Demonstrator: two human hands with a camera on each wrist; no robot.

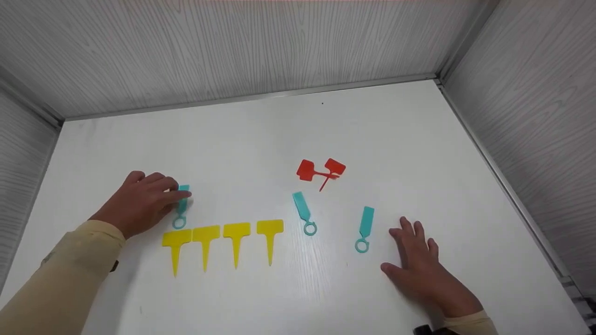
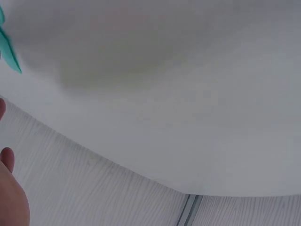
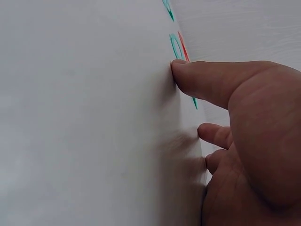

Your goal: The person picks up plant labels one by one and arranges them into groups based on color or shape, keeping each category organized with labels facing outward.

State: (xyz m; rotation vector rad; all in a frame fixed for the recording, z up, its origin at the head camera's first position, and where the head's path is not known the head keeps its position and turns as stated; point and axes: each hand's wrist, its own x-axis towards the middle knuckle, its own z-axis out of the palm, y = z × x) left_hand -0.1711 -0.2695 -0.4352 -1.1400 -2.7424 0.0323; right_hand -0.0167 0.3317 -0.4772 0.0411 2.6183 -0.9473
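Note:
My left hand [image 1: 146, 197] holds a teal ring-ended plant tag [image 1: 179, 222] just above the leftmost of several yellow T-shaped plant labels [image 1: 177, 238]. Its index finger crosses the tag's flat strip, and the thumb is hidden in the head view. At the left wrist view's edge, part of the teal tag [image 2: 8, 51] shows. Fingers spread and holding nothing, my right hand [image 1: 419, 265] rests at the table's right, beside a second teal tag [image 1: 367, 223]. A third teal tag [image 1: 301, 207] lies farther left, near the end of the yellow row.
Two red plant labels [image 1: 306, 170] lie crossed beyond the middle teal tag. The white tabletop [image 1: 233, 139] is bordered by pale wood-grain panels [image 1: 223, 51] at the back and sides, with a grey metal strip [image 1: 260, 97] along the back edge.

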